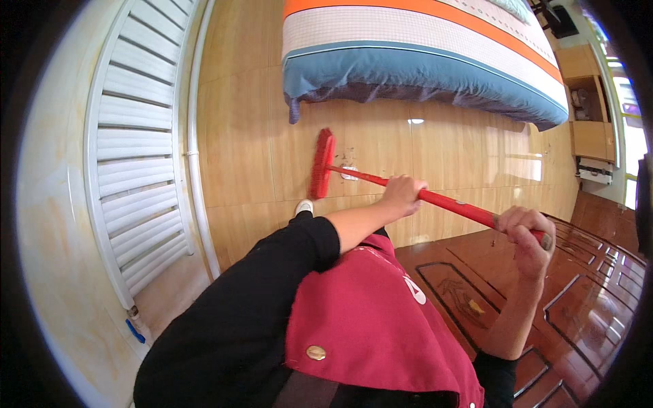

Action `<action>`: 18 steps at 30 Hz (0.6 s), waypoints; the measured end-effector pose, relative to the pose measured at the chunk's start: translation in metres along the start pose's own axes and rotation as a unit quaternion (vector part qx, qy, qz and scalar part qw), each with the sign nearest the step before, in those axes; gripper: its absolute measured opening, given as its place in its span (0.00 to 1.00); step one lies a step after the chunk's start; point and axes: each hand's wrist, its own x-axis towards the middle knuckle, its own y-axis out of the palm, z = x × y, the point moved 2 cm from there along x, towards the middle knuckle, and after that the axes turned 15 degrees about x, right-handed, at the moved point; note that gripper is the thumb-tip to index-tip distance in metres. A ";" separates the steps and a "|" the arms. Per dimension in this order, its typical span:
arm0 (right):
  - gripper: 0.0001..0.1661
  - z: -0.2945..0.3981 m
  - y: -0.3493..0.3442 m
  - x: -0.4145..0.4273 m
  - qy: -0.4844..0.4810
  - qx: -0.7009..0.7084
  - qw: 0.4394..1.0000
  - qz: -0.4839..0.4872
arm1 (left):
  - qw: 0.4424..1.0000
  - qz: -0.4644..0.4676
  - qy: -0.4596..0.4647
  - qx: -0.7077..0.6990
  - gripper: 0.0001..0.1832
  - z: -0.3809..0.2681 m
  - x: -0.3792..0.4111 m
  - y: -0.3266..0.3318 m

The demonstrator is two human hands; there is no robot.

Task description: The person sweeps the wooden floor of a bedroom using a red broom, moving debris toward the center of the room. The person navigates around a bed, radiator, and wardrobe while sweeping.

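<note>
A red broom (459,206) slants across the floor in front of me. My left hand (403,196) grips the middle of its handle, and my right hand (528,232) is closed around the top end. The broom head (322,164), with red bristles, rests on the wood-look floor on the left. Just right of the head lies a small whitish piece of litter (349,172), partly behind the handle. Dark specks of dirt (349,154) are scattered beside it.
A bed (423,66) with striped bedding stands ahead. On the left are a white radiator (135,143) and a vertical-looking white pipe (193,132). Dark red carved wooden panels (459,265) are close on the right. My white shoe (304,206) is near the broom head.
</note>
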 end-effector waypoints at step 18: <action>0.12 0.089 -0.287 -0.028 -0.118 -0.132 0.982 -0.067 | 0.984 0.051 0.156 -0.063 0.08 -0.252 0.232 0.133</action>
